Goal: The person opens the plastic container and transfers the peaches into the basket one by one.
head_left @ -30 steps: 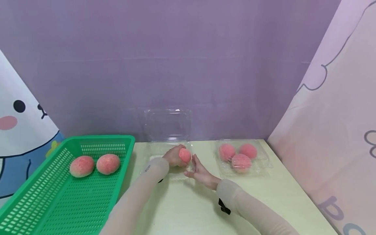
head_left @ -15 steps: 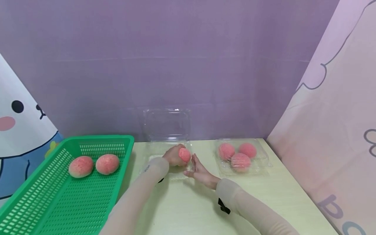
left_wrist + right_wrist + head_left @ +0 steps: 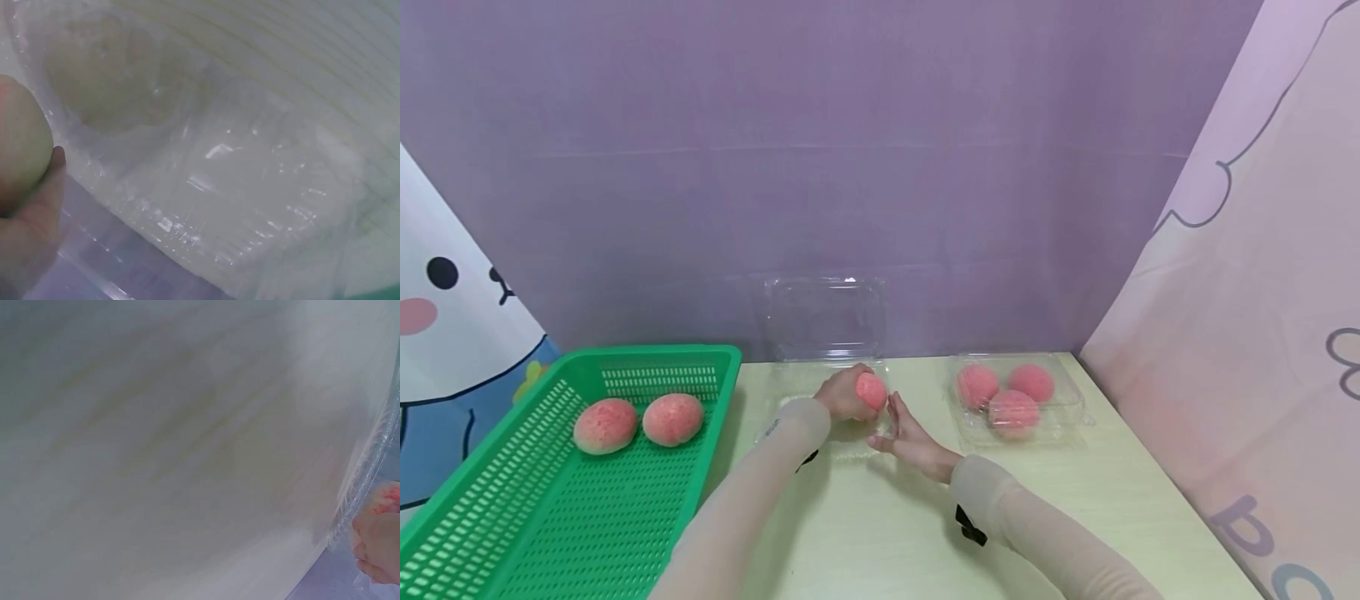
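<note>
My left hand [image 3: 844, 395] grips a pink peach [image 3: 872, 390] over the right part of an open clear plastic clamshell box [image 3: 786, 379]. The same peach [image 3: 22, 144], pale green on this side, shows at the left edge of the left wrist view, with the thumb against it. The box's lid [image 3: 827, 321] stands up at the back, before the purple cloth. My right hand [image 3: 917, 446] is at the box's right side, thumb and fingers spread, fingertips right at its edge. The right wrist view shows the box's ridged rim [image 3: 369, 469] and fingers on a peach at the right edge.
On the left stands a green plastic basket [image 3: 700, 492] with two peaches, a left one [image 3: 605, 426] and a right one [image 3: 673, 419]. At the right, a closed clear box [image 3: 1056, 425] contains three peaches. A purple cloth [image 3: 880, 167] hangs behind the table [image 3: 880, 533].
My left hand and the peach have risen very slightly. The right hand stays at the box's side, and the head view has shifted a little.
</note>
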The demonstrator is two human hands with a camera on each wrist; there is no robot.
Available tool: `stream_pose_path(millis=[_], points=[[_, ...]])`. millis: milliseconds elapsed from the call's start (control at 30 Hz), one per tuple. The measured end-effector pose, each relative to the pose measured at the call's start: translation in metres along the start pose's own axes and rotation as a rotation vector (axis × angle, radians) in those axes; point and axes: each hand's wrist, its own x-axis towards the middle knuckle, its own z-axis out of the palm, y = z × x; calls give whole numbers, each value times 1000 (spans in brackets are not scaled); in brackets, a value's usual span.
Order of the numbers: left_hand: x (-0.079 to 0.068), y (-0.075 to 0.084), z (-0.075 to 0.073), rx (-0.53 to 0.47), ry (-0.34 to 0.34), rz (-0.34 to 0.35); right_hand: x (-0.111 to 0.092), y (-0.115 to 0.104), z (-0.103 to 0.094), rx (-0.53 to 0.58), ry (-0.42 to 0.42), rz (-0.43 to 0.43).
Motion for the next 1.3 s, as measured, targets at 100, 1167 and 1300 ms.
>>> stream_pose_path(millis=[100, 1167, 1300], points=[[1, 1, -2, -4, -4, -4, 0, -1, 0, 10, -6, -3], [-29, 25, -46, -70, -11, 7, -3, -2, -2, 0, -17, 22], [-36, 26, -49, -80, 3, -5, -4, -2, -2, -2, -22, 24]])
